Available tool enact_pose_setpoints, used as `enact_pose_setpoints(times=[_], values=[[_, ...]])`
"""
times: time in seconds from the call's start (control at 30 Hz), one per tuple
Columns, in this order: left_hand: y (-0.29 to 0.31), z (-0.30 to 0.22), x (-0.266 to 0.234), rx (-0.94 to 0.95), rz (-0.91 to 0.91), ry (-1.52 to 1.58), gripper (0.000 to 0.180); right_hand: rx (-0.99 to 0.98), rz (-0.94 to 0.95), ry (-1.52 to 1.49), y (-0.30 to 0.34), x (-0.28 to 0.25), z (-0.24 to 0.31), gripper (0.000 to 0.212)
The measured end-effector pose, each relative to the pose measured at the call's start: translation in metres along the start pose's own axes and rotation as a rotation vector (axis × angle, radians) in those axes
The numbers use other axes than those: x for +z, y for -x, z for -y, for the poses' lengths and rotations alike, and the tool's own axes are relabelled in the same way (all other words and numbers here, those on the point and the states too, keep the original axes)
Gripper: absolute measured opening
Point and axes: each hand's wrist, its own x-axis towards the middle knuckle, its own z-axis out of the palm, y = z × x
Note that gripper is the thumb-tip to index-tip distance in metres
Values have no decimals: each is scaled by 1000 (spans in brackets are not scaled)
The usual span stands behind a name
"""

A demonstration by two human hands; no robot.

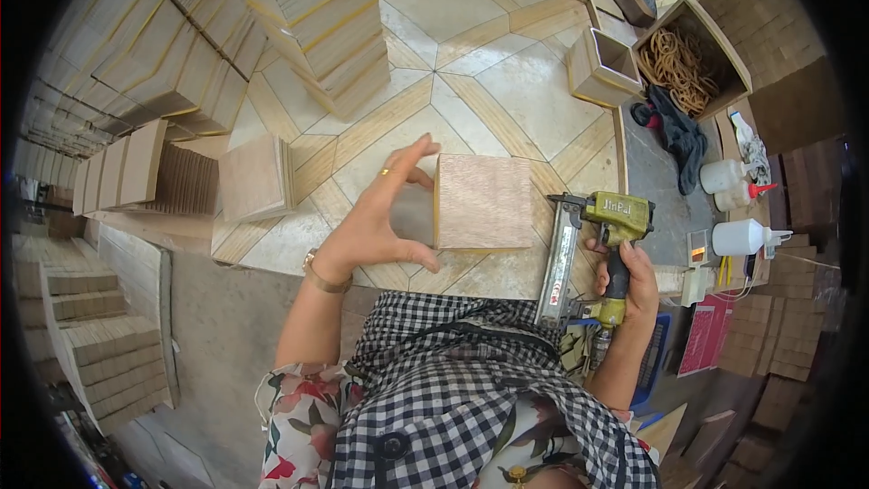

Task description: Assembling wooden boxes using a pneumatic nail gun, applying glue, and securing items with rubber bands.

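A square wooden block or box (484, 202) sits near the front of the patterned tabletop (398, 140); only its pale brown top face and a thin yellow edge show well. Just left of it is my left hand (367, 222), thumb and fingers spread wide around its left side. Whether any fingertip touches the wood is hard to tell. My right hand (641, 279) is wrapped around the black grip of a green air nail gun (618, 208). The gun's nose points toward the block's right side, with a gap between them.
Tall stacks of thin wooden boards (335, 36) stand at the left and back. A small pile of square panels (256, 177) lies at the table's left edge. On the right are an open-topped wooden box (602, 68), a bin of rubber bands (679, 68), a dark cloth (679, 136) and glue bottles (738, 237).
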Motion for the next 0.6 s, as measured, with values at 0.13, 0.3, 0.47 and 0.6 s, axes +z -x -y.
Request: enact_pose_setpoints(times=[0.13, 0.3, 0.47, 0.6], values=[[-4, -17, -12, 22, -22, -331, 125, -23, -31, -20, 0, 11, 3, 41], [-23, -57, -13, 83, 107, -549, 115, -22, -7, -56, -8, 11, 4, 38], [-40, -78, -2, 6, 276, -776, 108, -33, -17, -30, -4, 15, 11, 37], [-40, -78, 1, -17, 286, -789, 105, -102, -72, 105, 12, 40, 22, 35]])
